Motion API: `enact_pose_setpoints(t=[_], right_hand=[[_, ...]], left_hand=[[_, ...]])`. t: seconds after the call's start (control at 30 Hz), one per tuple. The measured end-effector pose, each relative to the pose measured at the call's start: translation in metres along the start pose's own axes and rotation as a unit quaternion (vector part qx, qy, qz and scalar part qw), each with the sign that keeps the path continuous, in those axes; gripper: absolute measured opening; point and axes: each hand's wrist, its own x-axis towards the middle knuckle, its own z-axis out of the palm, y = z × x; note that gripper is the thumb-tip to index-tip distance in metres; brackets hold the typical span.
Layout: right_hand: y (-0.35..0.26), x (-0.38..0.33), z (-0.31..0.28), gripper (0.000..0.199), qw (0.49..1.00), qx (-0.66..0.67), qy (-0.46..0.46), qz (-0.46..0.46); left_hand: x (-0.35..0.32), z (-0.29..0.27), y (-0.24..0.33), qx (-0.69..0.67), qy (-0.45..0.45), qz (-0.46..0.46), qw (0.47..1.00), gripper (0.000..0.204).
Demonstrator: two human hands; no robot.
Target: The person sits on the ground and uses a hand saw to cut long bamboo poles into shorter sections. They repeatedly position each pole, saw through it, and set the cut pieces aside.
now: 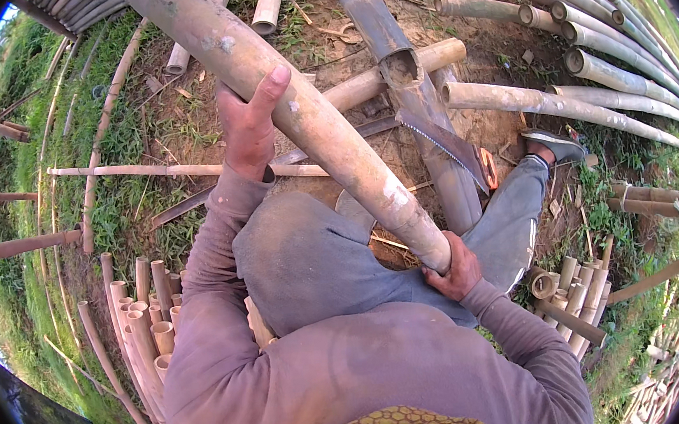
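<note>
Hands apart: left hand [250, 126] wrapped mid-way round pole [305, 116], right hand [455, 268] clamped on its near end, steadying it across knee [311, 256].

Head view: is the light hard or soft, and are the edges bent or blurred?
Head view: soft, even light, no hard shadows or glare; the bamboo pole looks sharp; poles near the rim curve from fisheye; a black border rings the picture.

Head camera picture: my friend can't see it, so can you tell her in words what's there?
A seated person holds a long bamboo pole slanted across their lap, left hand gripping its middle, right hand cupping its near end. A handsaw rests on a split bamboo piece ahead, with cut bamboo tubes stacked left and long poles lying right.
</note>
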Motion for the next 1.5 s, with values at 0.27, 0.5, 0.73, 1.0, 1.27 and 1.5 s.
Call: enact_pose_setpoints(t=[0.27,0.5,0.73,1.0,1.27,1.5], right_hand=[[-0.030,0.014,0.027,0.090,0.989,0.104,-0.021,0.107],[-0.030,0.040,0.056,0.087,0.964,0.235,-0.035,0.123],[-0.024,0.067,0.117,0.075,0.912,0.383,-0.038,0.142],[-0.034,0.152,0.164,0.059,0.875,0.454,-0.040,0.161],[-0.048,0.269,0.224,0.080,0.954,0.258,-0.120,0.094],[-0.004,0.187,0.136,0.066,0.986,0.132,-0.094,-0.023]], left_hand=[[0.089,0.036,-0.071,0.069,-0.026,-0.053,0.996,0.053],[0.131,0.031,-0.158,0.254,0.036,-0.218,0.942,0.074],[0.152,-0.003,-0.246,0.314,-0.029,-0.321,0.893,0.085],[-0.021,-0.083,-0.183,0.118,-0.214,-0.420,0.874,0.104],[-0.175,-0.153,-0.232,0.055,-0.089,-0.441,0.891,0.098],[-0.098,-0.176,-0.201,0.424,0.062,-0.230,0.874,0.078]])
